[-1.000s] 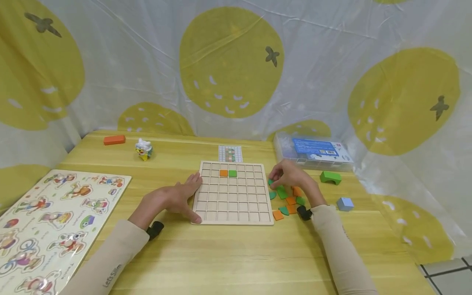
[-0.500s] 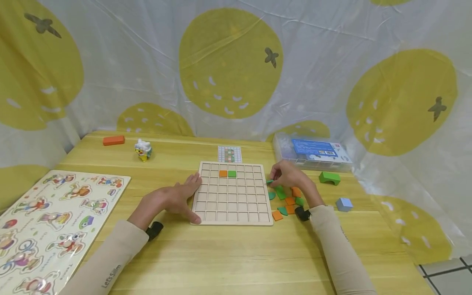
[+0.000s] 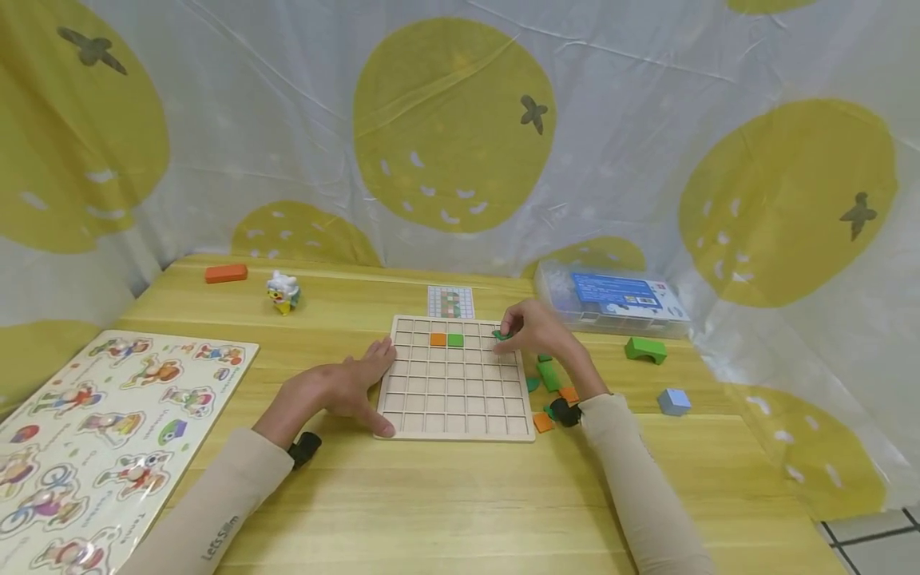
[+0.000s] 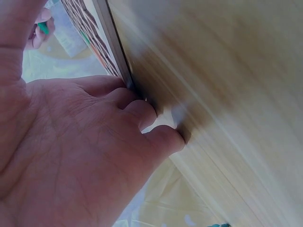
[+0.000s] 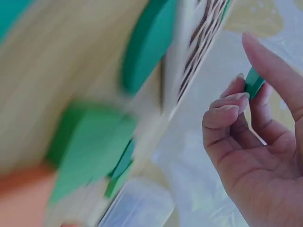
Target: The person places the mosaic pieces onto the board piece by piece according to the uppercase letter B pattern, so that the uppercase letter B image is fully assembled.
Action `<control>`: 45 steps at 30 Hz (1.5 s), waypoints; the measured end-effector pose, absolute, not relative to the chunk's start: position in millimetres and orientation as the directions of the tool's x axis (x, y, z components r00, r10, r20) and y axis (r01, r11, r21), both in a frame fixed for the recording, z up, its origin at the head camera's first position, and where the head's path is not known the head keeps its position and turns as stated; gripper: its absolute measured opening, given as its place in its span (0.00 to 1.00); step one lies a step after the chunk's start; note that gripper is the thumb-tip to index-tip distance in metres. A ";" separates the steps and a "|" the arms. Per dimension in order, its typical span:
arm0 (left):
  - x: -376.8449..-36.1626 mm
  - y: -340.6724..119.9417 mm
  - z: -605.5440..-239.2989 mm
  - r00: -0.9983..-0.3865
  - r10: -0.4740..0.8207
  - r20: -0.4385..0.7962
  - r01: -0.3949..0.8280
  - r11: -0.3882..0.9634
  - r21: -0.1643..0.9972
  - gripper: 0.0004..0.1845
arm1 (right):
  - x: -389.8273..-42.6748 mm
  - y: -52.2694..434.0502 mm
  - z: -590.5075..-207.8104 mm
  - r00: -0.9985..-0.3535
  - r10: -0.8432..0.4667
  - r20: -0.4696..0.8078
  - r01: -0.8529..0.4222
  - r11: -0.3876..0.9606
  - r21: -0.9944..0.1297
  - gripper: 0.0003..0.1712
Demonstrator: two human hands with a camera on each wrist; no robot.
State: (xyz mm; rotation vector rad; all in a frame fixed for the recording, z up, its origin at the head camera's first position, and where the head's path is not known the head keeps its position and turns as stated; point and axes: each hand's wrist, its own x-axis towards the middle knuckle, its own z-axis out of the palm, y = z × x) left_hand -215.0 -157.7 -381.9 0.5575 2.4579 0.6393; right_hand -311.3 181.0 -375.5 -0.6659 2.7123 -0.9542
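A wooden grid board [image 3: 465,387] lies flat in the middle of the table. One orange square tile [image 3: 438,340] and one green square tile [image 3: 455,341] sit side by side in its second row. My left hand [image 3: 345,385] rests along the board's left edge, fingers at the side and thumb at the near corner. Over the upper right of the board, my right hand [image 3: 535,327] pinches a dark green tile [image 5: 254,84] between thumb and fingertips. Loose green tiles [image 3: 549,377] and orange tiles [image 3: 543,422] lie right of the board, partly hidden by my right wrist.
Behind the board lies a small pattern card [image 3: 450,303]. A clear plastic box [image 3: 611,299], a green arch block [image 3: 645,350] and a blue cube [image 3: 674,402] stand to the right. At left are a picture puzzle board [image 3: 129,431], a toy figure [image 3: 283,292] and an orange block [image 3: 226,274].
My right hand has picked the dark green tile up from beside the board and carried it left over the upper right squares. My left hand has stayed at the board's edge.
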 end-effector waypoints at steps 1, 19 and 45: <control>-215.0 -157.5 -382.1 -0.771 0.504 -0.389 0.250 0.802 0.543 0.73 | -312.3 176.4 -375.5 -0.882 -0.469 -0.041 -0.337 0.690 -0.641 0.13; -214.9 -157.3 -381.8 -0.778 0.484 -0.401 0.239 0.818 0.523 0.72 | -320.8 149.9 -383.2 -0.843 -0.537 -0.019 -0.383 0.625 -0.680 0.12; -216.8 -156.9 -380.5 -0.767 0.500 -0.403 0.252 0.811 0.528 0.73 | -319.7 181.7 -382.9 -0.787 -0.616 0.037 -0.456 0.541 -0.707 0.15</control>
